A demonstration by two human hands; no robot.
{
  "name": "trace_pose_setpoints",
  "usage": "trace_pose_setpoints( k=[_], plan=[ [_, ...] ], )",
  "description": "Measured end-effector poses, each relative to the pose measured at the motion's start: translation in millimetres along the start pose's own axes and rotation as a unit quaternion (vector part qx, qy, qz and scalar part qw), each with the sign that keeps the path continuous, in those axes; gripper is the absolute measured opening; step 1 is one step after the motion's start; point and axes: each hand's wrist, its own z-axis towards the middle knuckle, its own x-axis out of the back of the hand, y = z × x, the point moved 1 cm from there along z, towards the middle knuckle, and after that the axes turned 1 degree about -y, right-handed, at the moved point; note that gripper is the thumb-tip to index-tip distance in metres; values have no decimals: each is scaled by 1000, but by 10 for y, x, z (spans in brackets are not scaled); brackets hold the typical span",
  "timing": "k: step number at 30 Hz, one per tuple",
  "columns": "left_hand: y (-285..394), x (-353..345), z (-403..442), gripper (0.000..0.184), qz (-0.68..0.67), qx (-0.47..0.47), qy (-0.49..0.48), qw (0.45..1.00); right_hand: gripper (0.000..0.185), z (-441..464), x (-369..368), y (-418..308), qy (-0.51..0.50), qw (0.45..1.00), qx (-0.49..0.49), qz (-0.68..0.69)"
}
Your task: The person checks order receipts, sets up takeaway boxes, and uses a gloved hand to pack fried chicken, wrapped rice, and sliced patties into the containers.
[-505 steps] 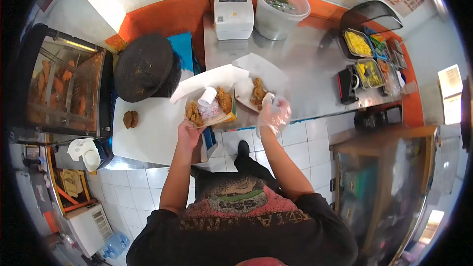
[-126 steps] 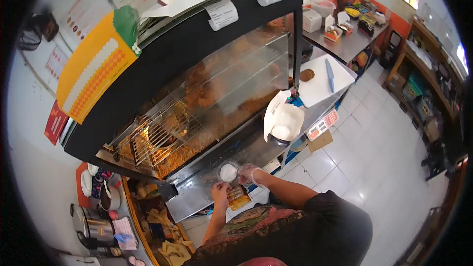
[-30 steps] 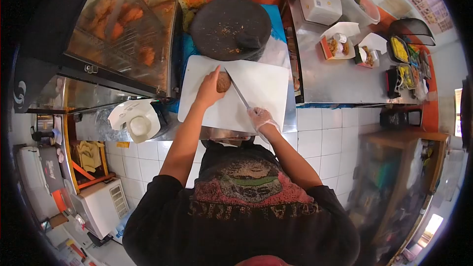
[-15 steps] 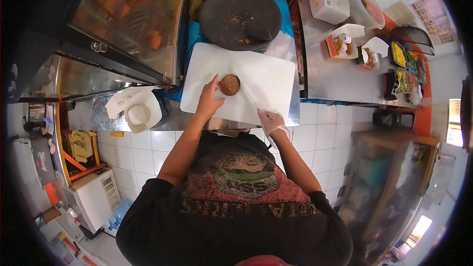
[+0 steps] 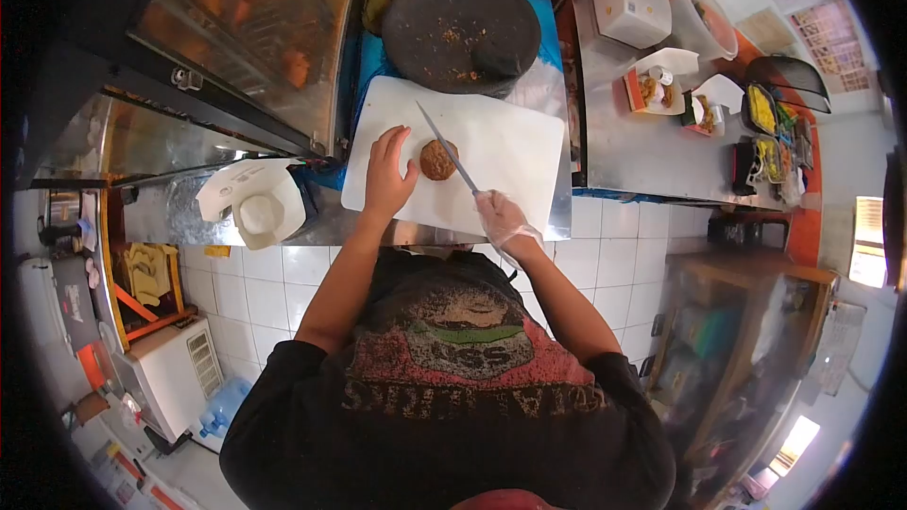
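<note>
A round brown patty-like piece of food [image 5: 436, 162] lies on the white cutting board [image 5: 515, 146]. My right hand [image 5: 504, 221], in a clear plastic glove, is closed round the handle of a long thin knife [image 5: 459, 165]. The blade slants up and left across the patty's right edge; I cannot tell whether it touches. My left hand [image 5: 387, 178], bare, rests at the board's left side with fingers stretched and thumb apart. Its thumb is close to the patty, and nothing is in it.
Behind the board sits a dark round stone mortar [image 5: 460, 33] with crumbs and a dark pestle. A glass display case [image 5: 255, 28] with fried food stands left. An open paper box [image 5: 260, 212] is on the left counter. Food boxes [image 5: 655, 90] and a white machine [image 5: 631, 5] occupy the right counter.
The knife has moved left, from beside the patty to over its right edge. My left hand has drawn back slightly left, its fingers now pointing more upward.
</note>
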Motion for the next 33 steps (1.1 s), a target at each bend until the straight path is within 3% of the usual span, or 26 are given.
trace_pose_setpoints(
  k=[6,11,15,17,20,21,23,30,33],
  plan=[
    [15,17,28,61,67,-31,-11,997,51,88,-49,-106,-28,990,-43,-132],
    [-121,-111,101,66,150,-78,-102,980,48,147,-47,-80,-31,983,-32,-180],
    [-295,-154,163,65,130,-70,-110,983,47,193,-83,-124,-39,976,-42,-212],
    [-342,-182,152,69,103,-67,-104,987,47,292,-224,86,-42,961,6,-273],
    [-416,-271,96,62,107,-36,-106,988,47,482,-467,448,13,964,8,-264],
    [-423,-274,112,62,106,-35,-108,988,47,440,-422,270,12,965,7,-263],
    [-420,-273,54,60,138,-41,-97,985,48,312,-353,-7,-11,963,-99,-251],
    [-426,-227,212,60,166,-41,-106,980,52,363,-62,-277,-39,957,-58,-281],
    [-235,-10,277,63,105,-66,-68,990,50,85,8,-568,-18,967,-85,-239]
  ],
)
